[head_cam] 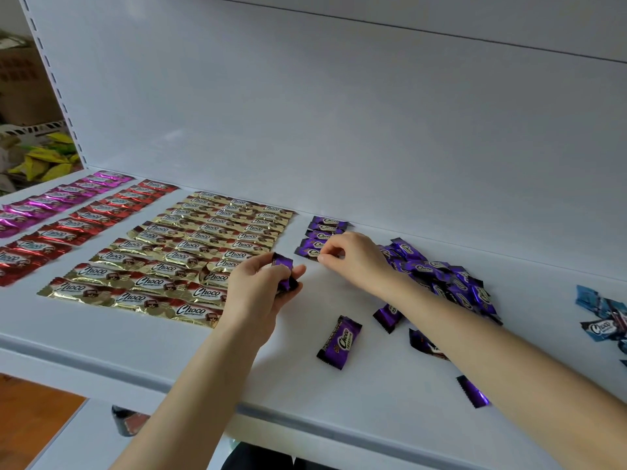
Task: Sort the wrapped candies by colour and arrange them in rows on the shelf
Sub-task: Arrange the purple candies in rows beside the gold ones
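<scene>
White shelf (305, 385) held pink row (51, 205), red row (84, 222) & gold rows (176, 252), done — purple row (322, 230) barely begun. Left hand (258, 296) had fingers clamped on a candy (283, 266); right hand (349, 259) pinched the front candy (307, 252). Purple pile (451, 279) & blue pile (604, 317) remained.

Bare shelf (288, 378) runs open along the front and up the lane between the gold block (163, 262) and the purple heap (441, 276). Loose purple candies (339, 342) litter that lane (one dead centre). A short purple row (325, 228) blocks its back end; blue candies (602, 317) crowd the far right.
</scene>
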Motion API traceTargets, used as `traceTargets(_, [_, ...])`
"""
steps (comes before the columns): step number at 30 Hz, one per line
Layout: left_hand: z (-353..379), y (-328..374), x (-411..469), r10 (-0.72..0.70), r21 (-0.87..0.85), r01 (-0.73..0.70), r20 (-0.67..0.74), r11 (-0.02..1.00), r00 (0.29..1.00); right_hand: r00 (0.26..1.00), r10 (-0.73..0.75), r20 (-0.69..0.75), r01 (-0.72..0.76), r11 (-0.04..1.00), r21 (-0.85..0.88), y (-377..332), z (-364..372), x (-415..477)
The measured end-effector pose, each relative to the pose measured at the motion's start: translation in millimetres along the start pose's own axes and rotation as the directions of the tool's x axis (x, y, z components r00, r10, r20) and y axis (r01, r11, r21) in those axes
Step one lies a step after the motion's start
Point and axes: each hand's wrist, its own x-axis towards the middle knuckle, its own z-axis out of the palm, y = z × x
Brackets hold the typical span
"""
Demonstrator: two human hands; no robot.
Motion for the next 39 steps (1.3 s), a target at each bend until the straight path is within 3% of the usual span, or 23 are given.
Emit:
traceTargets(21, [2, 2, -11, -0.044, 0.033, 0.042, 0.052, 0.999, 0.998, 0.998, 0.036, 0.046, -0.036, 0.999, 0.016, -4, -9, -5])
traceTargets(24, [1, 1, -18, -0.055, 0.047, 0.052, 0.069, 0.998, 0.996, 0.996, 0.086, 0.017, -0.088, 0.987, 0.131, -4, -11, -6])
traceTargets(29, [-10, -3, -23, -0.009, 0.138, -0.006, 0.11, 0.99, 0.994, 0.976, 0.153, -0.153, -0.104, 0.951, 0.29, -12, -33, -12])
traceTargets(31, [-12, -3, -26, 0.016, 0.15, -0.035, 0.124, 0.988, 0.992, 0.985, 0.111, -0.133, -0.047, 0.91, 0.411, -21, -46, -22])
traceTargets(35, [-14, -1, -32, 0.054, 0.206, -0.092, 0.181, 0.974, 0.982, 0.994, -0.081, 0.068, 0.03, 0.829, 0.558, -47, -62, -48])
traceTargets(39, [-16, 3, -37, 0.106, 0.243, -0.153, 0.195, 0.958, 0.975, 0.968, -0.199, 0.154, 0.128, 0.916, 0.381, -55, -59, -67])
